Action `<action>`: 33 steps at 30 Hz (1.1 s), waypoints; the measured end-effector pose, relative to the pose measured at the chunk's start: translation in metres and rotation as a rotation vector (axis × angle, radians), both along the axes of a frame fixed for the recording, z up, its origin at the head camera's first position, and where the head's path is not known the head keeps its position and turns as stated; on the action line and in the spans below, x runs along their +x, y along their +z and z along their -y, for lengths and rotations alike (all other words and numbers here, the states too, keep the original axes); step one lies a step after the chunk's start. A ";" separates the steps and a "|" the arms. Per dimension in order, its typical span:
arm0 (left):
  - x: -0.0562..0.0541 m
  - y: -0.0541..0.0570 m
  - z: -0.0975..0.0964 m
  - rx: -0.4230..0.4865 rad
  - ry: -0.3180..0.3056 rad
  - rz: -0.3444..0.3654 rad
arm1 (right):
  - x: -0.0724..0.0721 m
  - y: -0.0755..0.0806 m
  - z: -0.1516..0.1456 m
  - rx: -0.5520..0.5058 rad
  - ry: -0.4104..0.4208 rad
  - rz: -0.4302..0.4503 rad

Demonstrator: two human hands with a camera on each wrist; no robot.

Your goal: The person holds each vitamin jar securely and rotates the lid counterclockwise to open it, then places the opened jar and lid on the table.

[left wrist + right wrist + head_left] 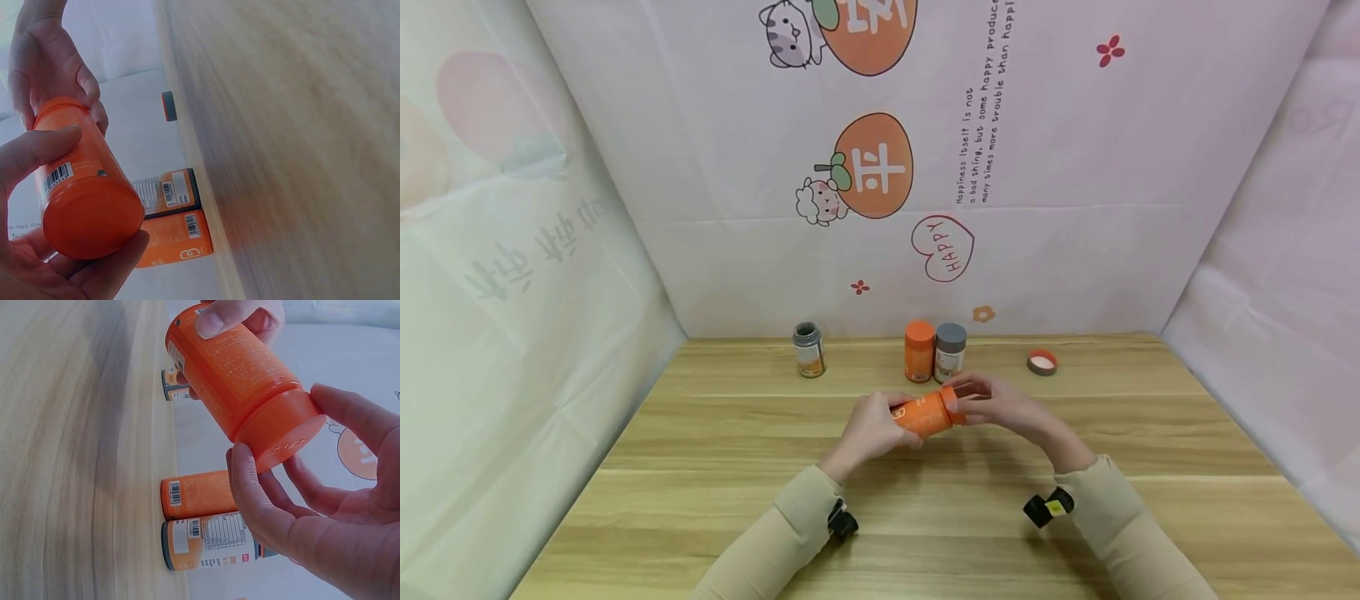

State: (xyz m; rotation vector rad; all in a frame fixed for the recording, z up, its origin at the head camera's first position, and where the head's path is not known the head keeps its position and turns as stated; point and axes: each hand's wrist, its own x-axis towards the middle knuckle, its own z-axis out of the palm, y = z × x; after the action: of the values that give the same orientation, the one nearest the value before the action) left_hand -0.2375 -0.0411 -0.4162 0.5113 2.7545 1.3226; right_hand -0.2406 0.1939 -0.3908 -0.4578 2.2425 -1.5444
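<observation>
An orange bottle (922, 416) is held tilted above the wooden table, its capped end toward the right. My left hand (874, 429) grips its body, thumb along the side, as the left wrist view shows. At the other end, my right hand (1000, 408) pinches the orange cap (281, 430) between thumb and fingers; the cap sits on the bottle's neck. Just behind the hands, a second orange bottle (919, 354) stands upright beside a grey-capped bottle (951, 350) with a white label.
Toward the back left stands a grey bottle (808, 350) with its mouth uncovered. A grey and orange cap (1042, 362) lies inside up at the back right. The wooden table (737, 500) ends at a printed white cloth backdrop (737, 275), with cloth at both sides.
</observation>
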 end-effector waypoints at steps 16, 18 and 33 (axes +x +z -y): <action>0.000 0.000 0.000 -0.002 -0.011 -0.006 | -0.002 0.000 -0.003 0.009 0.017 -0.063; 0.001 0.000 0.000 0.003 -0.011 -0.001 | -0.003 -0.001 -0.004 -0.005 0.026 -0.079; 0.002 0.001 -0.002 0.012 -0.011 0.010 | -0.006 -0.002 -0.005 -0.019 0.013 -0.082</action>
State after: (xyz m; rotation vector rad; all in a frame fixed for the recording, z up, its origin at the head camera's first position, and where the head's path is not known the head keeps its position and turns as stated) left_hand -0.2351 -0.0395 -0.4148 0.5189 2.7331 1.3365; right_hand -0.2462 0.1994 -0.3932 -0.5496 2.2832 -1.5688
